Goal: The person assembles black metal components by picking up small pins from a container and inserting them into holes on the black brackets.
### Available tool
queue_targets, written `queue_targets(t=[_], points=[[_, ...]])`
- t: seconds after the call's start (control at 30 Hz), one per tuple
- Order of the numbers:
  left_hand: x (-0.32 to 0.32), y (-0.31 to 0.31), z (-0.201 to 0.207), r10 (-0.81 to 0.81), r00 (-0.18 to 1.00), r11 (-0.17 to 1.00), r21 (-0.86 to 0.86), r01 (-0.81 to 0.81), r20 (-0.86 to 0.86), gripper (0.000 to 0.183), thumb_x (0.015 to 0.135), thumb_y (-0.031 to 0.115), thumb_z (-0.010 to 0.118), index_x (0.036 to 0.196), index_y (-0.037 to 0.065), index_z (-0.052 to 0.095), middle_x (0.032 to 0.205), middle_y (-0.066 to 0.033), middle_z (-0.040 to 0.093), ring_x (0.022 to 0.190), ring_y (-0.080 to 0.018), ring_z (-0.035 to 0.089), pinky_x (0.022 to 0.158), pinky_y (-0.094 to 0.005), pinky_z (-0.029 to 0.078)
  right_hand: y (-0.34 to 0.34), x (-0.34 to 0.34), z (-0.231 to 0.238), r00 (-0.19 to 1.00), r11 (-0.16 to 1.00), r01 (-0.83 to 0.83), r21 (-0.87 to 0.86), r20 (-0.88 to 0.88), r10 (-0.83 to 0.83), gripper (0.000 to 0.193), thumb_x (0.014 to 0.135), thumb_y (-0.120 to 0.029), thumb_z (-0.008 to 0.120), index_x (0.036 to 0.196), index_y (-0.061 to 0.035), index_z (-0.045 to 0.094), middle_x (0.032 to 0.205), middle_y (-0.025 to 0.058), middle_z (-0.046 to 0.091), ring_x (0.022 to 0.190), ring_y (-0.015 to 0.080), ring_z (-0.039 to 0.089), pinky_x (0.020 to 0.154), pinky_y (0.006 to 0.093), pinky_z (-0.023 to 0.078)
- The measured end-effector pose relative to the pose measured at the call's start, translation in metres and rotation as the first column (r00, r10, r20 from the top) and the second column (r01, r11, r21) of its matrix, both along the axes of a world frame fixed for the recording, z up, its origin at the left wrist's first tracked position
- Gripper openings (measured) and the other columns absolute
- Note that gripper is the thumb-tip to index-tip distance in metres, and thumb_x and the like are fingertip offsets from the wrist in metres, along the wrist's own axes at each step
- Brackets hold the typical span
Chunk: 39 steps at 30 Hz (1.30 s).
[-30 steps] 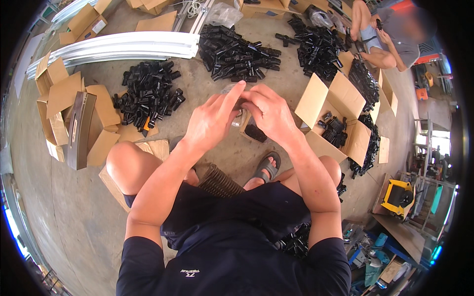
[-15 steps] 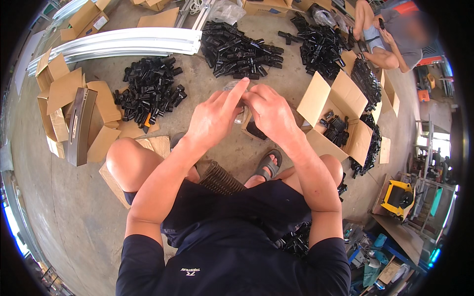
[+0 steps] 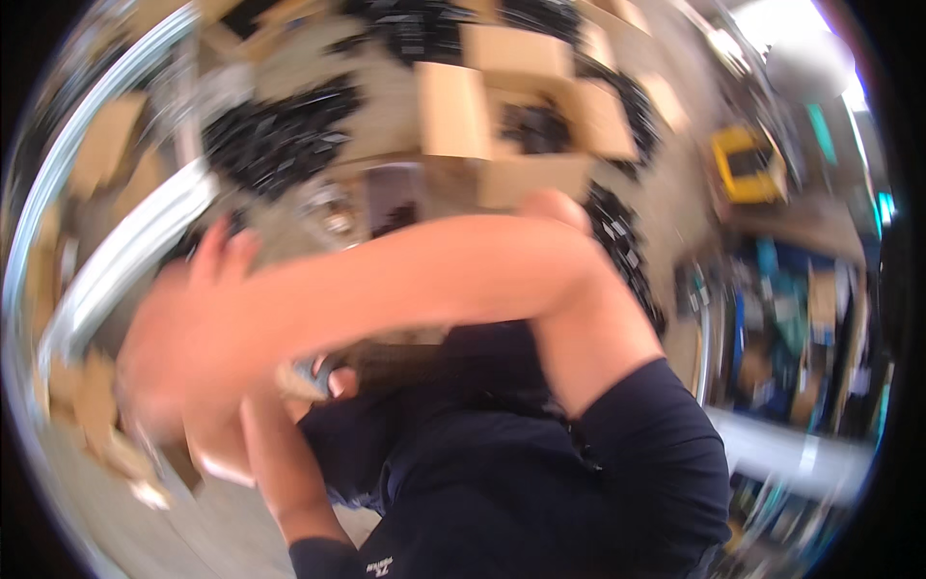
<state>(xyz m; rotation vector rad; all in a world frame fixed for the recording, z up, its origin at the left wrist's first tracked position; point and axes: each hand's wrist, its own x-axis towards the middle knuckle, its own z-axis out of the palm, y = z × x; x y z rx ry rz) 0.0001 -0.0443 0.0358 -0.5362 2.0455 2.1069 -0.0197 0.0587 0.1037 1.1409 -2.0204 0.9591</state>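
Note:
My right arm reaches across my body to the left. The right hand (image 3: 164, 352) is smeared by motion, so its fingers and anything in them cannot be made out. Beneath it passes my left forearm (image 3: 270, 449), and the left hand is mostly hidden there. Blurred fingers (image 3: 224, 249) show above the right wrist; whose they are is unclear. Closest to the hands lie white metal profiles (image 3: 140, 251). Beyond the right forearm stands a small open box (image 3: 391, 183) with dark parts inside, beside a clear plastic bag (image 3: 328, 207).
A large open cardboard box (image 3: 453, 111) holds black parts. Piles of black parts (image 3: 280, 135) lie on the concrete floor. Torn cardboard (image 3: 96, 396) is at the left. A yellow-framed object (image 3: 748, 164) and a cluttered shelf (image 3: 786, 309) stand at the right.
The view has swung to the right and blurred. Both hands were together in front of me; now my right arm crosses to the left over my left arm.

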Motion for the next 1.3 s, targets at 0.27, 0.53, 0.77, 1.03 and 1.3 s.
queue_targets(t=[0.27, 0.53, 0.77, 1.03, 1.3], points=[[-0.025, -0.026, -0.013, 0.19, 0.954, 0.86, 0.507, -0.047, -0.234, 0.03, 0.104, 0.016, 0.064, 0.129, -0.001, 0.063, 0.115, -0.0163, 0.071, 0.107, -0.0269, 0.07, 0.093, -0.0368, 0.059, -0.052, -0.072, 0.033, 0.987, 0.996, -0.019, -0.09, -0.161, 0.005, 0.023, 0.088, -0.031, 0.065, 0.098, -0.0131, 0.077, 0.09, 0.0085, 0.075, 0.081, 0.029, 0.073, 0.069, 0.042, 0.06], [-0.026, -0.099, -0.014, 0.391, 0.885, 0.77, 0.616, -0.163, -0.254, 0.031, 0.106, 0.013, 0.061, 0.132, -0.004, 0.059, 0.116, -0.0186, 0.07, 0.107, -0.028, 0.07, 0.098, -0.0377, 0.06, -0.009, -0.147, -0.041, 0.908, 0.946, 0.315, 0.072, 0.267, -0.322, 0.032, 0.099, -0.038, 0.062, 0.1, -0.0083, 0.076, 0.098, 0.0111, 0.077, 0.089, 0.0294, 0.075, 0.075, 0.0426, 0.061], [-0.022, -0.093, -0.002, 0.391, 0.901, 0.718, 0.675, -0.172, -0.186, 0.032, 0.105, 0.01, 0.062, 0.134, -0.002, 0.06, 0.115, -0.0188, 0.071, 0.106, -0.0283, 0.072, 0.098, -0.0374, 0.061, 0.077, -0.082, -0.285, 0.482, 0.641, -0.064, 0.765, 0.586, -0.651, 0.018, 0.089, -0.022, 0.065, 0.095, -0.0103, 0.078, 0.1, 0.018, 0.076, 0.096, 0.0369, 0.073, 0.084, 0.0508, 0.058], [-0.029, -0.067, -0.016, 0.327, 0.938, 0.667, 0.731, -0.145, -0.113, 0.029, 0.105, 0.01, 0.062, 0.133, 0.002, 0.062, 0.116, -0.0156, 0.072, 0.106, -0.0266, 0.072, 0.096, -0.0381, 0.062, 0.042, -0.048, -0.386, 0.604, 0.402, -0.125, 0.907, 0.391, -0.695, 0.02, 0.089, -0.014, 0.062, 0.095, -0.0067, 0.08, 0.105, 0.0128, 0.077, 0.107, 0.031, 0.07, 0.087, 0.0441, 0.056], [-0.037, -0.064, -0.031, 0.295, 0.956, 0.545, 0.823, -0.161, -0.008, 0.032, 0.104, 0.013, 0.064, 0.134, 0.003, 0.061, 0.118, -0.0154, 0.071, 0.106, -0.0256, 0.072, 0.098, -0.0371, 0.061, 0.035, -0.026, -0.408, 0.734, 0.351, 0.05, 0.935, 0.204, -0.648, 0.021, 0.087, -0.015, 0.063, 0.093, -0.0016, 0.078, 0.098, 0.0158, 0.075, 0.101, 0.0332, 0.067, 0.084, 0.0432, 0.056]])
